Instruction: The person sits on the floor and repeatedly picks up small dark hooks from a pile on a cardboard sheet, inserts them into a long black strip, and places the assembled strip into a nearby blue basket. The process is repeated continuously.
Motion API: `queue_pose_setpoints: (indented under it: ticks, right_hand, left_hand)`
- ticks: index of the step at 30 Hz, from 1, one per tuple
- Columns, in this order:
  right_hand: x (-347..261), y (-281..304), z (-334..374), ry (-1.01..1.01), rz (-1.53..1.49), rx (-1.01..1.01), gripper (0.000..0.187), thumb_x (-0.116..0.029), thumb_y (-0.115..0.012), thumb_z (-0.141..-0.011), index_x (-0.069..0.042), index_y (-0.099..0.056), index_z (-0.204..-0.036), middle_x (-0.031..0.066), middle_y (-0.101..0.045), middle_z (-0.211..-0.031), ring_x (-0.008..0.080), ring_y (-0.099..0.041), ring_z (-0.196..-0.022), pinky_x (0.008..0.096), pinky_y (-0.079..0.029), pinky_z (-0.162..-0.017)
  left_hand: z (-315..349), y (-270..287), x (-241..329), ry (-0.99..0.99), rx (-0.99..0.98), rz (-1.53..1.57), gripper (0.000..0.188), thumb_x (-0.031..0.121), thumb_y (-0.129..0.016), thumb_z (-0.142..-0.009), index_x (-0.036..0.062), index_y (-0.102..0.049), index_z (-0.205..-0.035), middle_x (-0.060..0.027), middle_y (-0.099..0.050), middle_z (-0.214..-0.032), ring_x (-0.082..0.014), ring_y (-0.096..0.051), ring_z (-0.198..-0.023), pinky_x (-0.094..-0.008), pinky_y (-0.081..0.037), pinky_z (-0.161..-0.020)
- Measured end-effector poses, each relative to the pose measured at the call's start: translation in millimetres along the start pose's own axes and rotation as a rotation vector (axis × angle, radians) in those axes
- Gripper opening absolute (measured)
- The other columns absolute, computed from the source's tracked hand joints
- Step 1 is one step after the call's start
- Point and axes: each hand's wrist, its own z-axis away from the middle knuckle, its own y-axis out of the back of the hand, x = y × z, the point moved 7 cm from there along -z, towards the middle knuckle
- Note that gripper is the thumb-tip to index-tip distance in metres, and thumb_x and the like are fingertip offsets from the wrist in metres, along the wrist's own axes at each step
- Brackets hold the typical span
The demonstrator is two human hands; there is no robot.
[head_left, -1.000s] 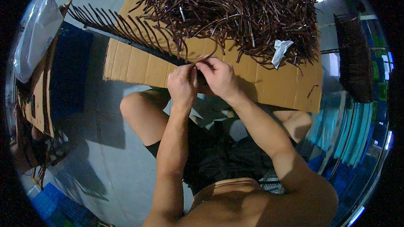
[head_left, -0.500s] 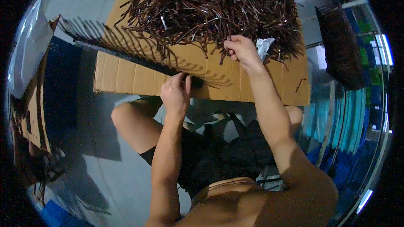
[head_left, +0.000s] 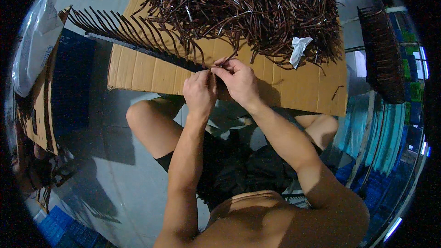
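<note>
A long dark bar (head_left: 151, 54) with a row of curved brown strips along its upper edge slants across the cardboard. My left hand (head_left: 200, 95) is closed around the near right end of this bar. Against it works my right hand (head_left: 240, 82), its thumb and fingers pinching a thin brown strip (head_left: 233, 54) at the bar's end. The fingertips of both hands nearly meet, and they hide where strip and bar touch. Beyond the hands lies a big tangled heap of similar brown strips (head_left: 248, 11).
A cardboard sheet (head_left: 308, 87) lies under the heap, above my bent knees. Crumpled white paper (head_left: 299, 50) rests at the heap's near edge. On the right hangs another bar full of brown strips (head_left: 382, 59), above turquoise sheets (head_left: 379, 133). Clear plastic (head_left: 36, 46) stands at the left.
My right hand has come from the heap's edge down and left to the bar's end, bringing a brown strip. My left hand stays on the bar, whose end has shifted slightly.
</note>
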Motion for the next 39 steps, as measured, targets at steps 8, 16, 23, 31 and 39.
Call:
queue_pose_setpoints:
  ticks: [8, 16, 23, 31, 39]
  right_hand:
    - [1.0, 5.2, 1.0, 0.084, 0.066, 0.029, 0.018, -0.017, -0.067, -0.085, -0.001, -0.067, -0.093, 0.0084, -0.07, -0.085, 0.0152, -0.066, -0.081, 0.0276, -0.051, -0.072]
    - [-11.8, 18.7, -29.8, 0.26, 0.187, -0.222, 0.023, -0.018, -0.065, -0.086, 0.0, -0.063, -0.1, 0.0091, -0.068, -0.086, 0.0185, -0.062, -0.076, 0.0316, -0.049, -0.068]
    - [4.0, 110.7, -86.0, 0.044, 0.694, 0.213, 0.027, -0.019, -0.068, -0.082, 0.0, -0.06, -0.101, 0.0126, -0.066, -0.085, 0.0241, -0.064, -0.075, 0.0345, -0.05, -0.068]
    - [11.4, 106.5, -78.7, 0.059, 0.533, 0.273, 0.026, -0.022, -0.067, -0.083, 0.0, -0.06, -0.095, 0.012, -0.067, -0.08, 0.0244, -0.065, -0.075, 0.0349, -0.05, -0.067]
    - [29.4, 124.6, -109.6, -0.14, 0.242, 0.124, 0.023, -0.017, -0.068, -0.081, -0.001, -0.059, -0.095, 0.0055, -0.062, -0.079, 0.0161, -0.057, -0.066, 0.0298, -0.046, -0.055]
  left_hand:
    - [0.4, -3.9, 1.1, 0.041, -0.067, -0.006, 0.015, 0.019, -0.062, -0.084, 0.0057, -0.064, -0.09, -0.0132, -0.064, -0.081, -0.0344, -0.06, -0.079, -0.041, -0.047, -0.068]
    - [-0.1, 4.3, -8.7, 0.121, 0.003, -0.041, 0.014, 0.02, -0.066, -0.082, 0.006, -0.068, -0.083, -0.011, -0.067, -0.08, -0.0296, -0.063, -0.076, -0.0376, -0.048, -0.067]
    - [1.5, 9.1, -6.2, 0.179, 0.052, 0.218, 0.018, 0.019, -0.061, -0.085, 0.0032, -0.068, -0.082, -0.0131, -0.067, -0.079, -0.0301, -0.064, -0.07, -0.0374, -0.05, -0.063]
    - [0.6, 7.6, -2.9, 0.128, -0.004, 0.075, 0.015, 0.019, -0.067, -0.082, 0.0047, -0.067, -0.088, -0.0119, -0.065, -0.079, -0.0288, -0.063, -0.07, -0.0377, -0.049, -0.064]
    - [-2.8, 5.4, 2.6, 0.093, 0.034, 0.128, 0.014, 0.017, -0.067, -0.081, 0.0042, -0.066, -0.086, -0.0117, -0.066, -0.081, -0.0288, -0.062, -0.071, -0.0375, -0.048, -0.065]
